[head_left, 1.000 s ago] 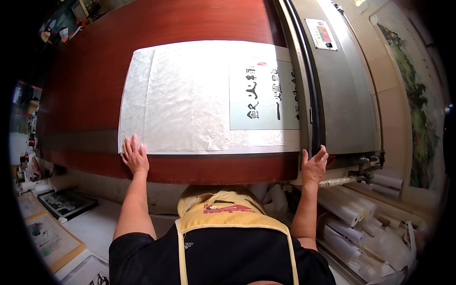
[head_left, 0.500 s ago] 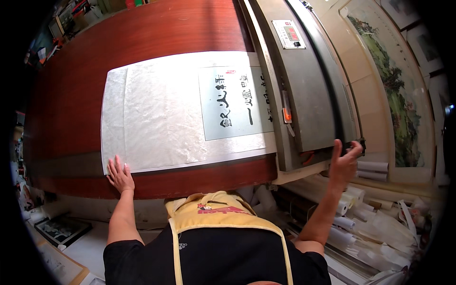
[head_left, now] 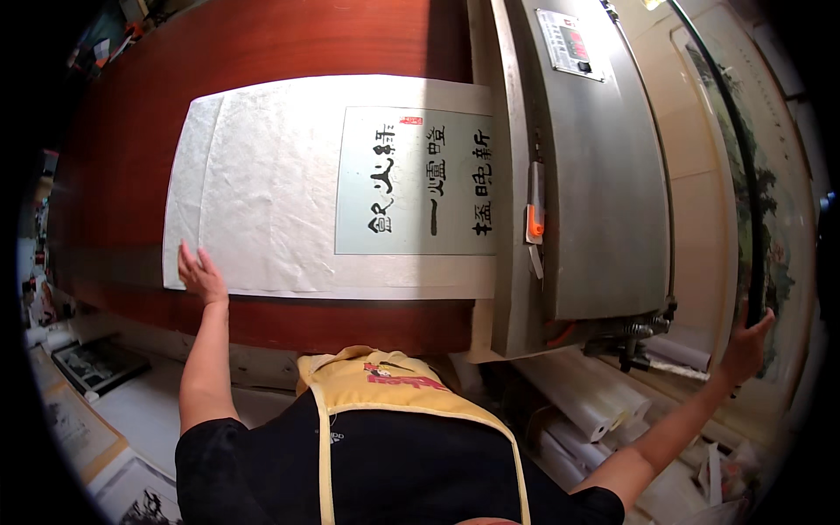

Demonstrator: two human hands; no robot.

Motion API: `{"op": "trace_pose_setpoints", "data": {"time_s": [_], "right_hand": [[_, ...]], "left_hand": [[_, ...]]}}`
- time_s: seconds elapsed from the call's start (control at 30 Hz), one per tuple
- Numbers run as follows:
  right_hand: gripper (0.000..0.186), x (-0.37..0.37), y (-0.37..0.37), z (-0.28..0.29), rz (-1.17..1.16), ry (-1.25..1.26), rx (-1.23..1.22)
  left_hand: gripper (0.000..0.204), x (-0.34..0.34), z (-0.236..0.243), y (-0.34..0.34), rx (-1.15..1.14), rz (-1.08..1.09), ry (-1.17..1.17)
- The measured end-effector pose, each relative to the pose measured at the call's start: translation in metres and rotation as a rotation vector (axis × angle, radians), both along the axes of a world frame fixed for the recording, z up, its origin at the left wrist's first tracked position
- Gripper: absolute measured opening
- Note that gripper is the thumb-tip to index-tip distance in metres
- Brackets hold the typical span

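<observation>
A large white sheet (head_left: 262,192) lies across the red-brown tabletop, bearing a pale blue calligraphy panel (head_left: 367,184) with black characters and a red seal. Its right end meets the metal edge of a grey machine (head_left: 604,201). My left hand (head_left: 202,276) is open at the sheet's near left corner, fingers stretched out over the paper. Far to the right, my right hand (head_left: 748,343) is closed around the near end of a long black bar (head_left: 739,131). That bar stands away from the machine's right side.
On the machine's ledge rests an orange-and-white utility knife (head_left: 535,210); a control panel (head_left: 570,44) sits farther back. White paper rolls (head_left: 577,402) lie below its near end. A landscape painting (head_left: 783,245) hangs at the right. A dark framed picture (head_left: 101,366) lies lower left.
The sheet has slid left relative to the machine, uncovering the third column of characters. My right hand has gone right and taken the black bar, which has swung outward from the machine.
</observation>
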State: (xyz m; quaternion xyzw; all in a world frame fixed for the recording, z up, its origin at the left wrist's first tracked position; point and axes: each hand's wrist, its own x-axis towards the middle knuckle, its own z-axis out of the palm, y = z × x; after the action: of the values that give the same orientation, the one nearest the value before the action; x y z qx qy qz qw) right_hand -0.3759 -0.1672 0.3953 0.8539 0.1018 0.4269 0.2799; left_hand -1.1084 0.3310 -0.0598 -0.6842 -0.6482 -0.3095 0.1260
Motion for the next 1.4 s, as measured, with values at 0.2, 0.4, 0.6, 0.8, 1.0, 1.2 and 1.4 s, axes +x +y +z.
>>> {"op": "trace_pose_setpoints", "data": {"time_s": [0.2,0.4,0.6,0.8,1.0,1.2,1.4], "right_hand": [[0.052,0.186,-0.112,-0.048,0.01,0.053,0.101],[0.052,0.251,-0.115,-0.156,-0.328,0.475,0.361],[0.045,0.303,-0.162,-0.229,-0.401,0.883,0.325],[0.053,0.265,-0.213,-0.228,0.229,0.962,1.115],[0.044,0.149,-0.33,-0.231,-0.392,0.43,1.172],[0.032,-0.078,-0.244,-0.411,-0.118,0.634,1.427],[0.009,-0.209,-0.01,-0.396,0.281,1.166,2.091]], "left_hand": [[0.053,0.138,0.017,-0.09,-0.156,-0.235,-0.234],[0.055,0.176,0.063,-0.155,-0.318,-0.457,-0.188],[0.054,0.166,0.082,-0.143,-0.229,-0.426,-0.131],[0.055,0.149,0.079,-0.062,-0.333,-0.401,-0.002],[0.062,0.137,0.02,0.066,-0.526,-0.397,0.199],[0.063,0.067,0.03,0.132,-0.67,-0.232,0.332],[0.06,-0.039,0.008,0.179,-0.722,0.063,0.182]]}}
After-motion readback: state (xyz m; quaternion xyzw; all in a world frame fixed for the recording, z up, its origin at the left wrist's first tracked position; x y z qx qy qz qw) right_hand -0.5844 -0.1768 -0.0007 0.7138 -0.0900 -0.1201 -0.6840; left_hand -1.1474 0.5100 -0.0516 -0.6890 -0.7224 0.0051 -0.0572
